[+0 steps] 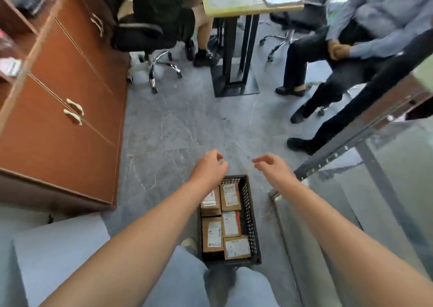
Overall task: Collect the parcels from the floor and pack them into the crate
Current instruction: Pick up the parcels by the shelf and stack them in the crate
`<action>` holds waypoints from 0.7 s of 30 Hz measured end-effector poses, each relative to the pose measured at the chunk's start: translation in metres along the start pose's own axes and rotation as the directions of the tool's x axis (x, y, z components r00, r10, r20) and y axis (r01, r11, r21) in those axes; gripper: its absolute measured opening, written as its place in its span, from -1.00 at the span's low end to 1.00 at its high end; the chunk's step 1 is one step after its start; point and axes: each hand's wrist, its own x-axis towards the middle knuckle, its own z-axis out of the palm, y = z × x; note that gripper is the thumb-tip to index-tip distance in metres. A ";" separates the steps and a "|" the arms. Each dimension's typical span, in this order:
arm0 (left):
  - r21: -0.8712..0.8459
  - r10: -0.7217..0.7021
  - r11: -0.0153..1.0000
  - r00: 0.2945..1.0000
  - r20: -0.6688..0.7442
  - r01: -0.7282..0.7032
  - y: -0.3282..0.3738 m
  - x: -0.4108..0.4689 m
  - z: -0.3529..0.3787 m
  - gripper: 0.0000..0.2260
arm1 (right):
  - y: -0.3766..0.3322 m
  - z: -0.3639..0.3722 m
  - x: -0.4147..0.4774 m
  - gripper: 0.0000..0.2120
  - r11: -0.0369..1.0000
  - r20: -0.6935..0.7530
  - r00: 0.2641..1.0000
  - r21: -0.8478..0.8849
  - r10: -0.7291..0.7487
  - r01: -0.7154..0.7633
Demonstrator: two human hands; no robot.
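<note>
Hanging loosely curled above the crate (252,224) of parcels (230,197) — both hands (208,166) (271,166), empty.

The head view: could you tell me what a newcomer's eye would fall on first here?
Two bare arms reach forward at centre, the left hand and right hand near the far end of a black crate on the floor. The crate holds brown labelled parcels packed side by side. A brown cabinet fills the left, and people sit by a table at the top.
</note>
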 end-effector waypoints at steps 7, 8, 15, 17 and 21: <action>0.128 0.327 0.924 0.920 0.217 -0.359 0.086 -0.090 -0.003 -0.54 | 0.012 -0.074 -0.118 -0.57 0.996 -0.111 0.993 -0.069 0.040 -0.048; 0.148 0.365 0.901 0.897 0.249 -0.408 0.094 -0.097 -0.004 -0.53 | 0.017 -0.078 -0.130 -0.56 0.998 -0.148 0.988 -0.044 0.046 -0.053; 0.089 0.607 0.727 0.697 0.381 -0.681 0.123 -0.161 -0.020 -0.56 | 0.047 -0.071 -0.249 -0.70 0.962 -0.366 0.902 0.227 0.229 -0.152; 0.056 0.613 0.708 0.653 0.445 -0.704 0.117 -0.184 -0.013 -0.55 | 0.067 -0.058 -0.295 -0.68 0.941 -0.394 0.864 0.250 0.315 -0.229; 0.035 0.599 0.633 0.518 0.611 -0.773 0.105 -0.248 0.015 -0.49 | 0.104 -0.038 -0.381 -0.62 0.878 -0.468 0.752 0.351 0.465 -0.325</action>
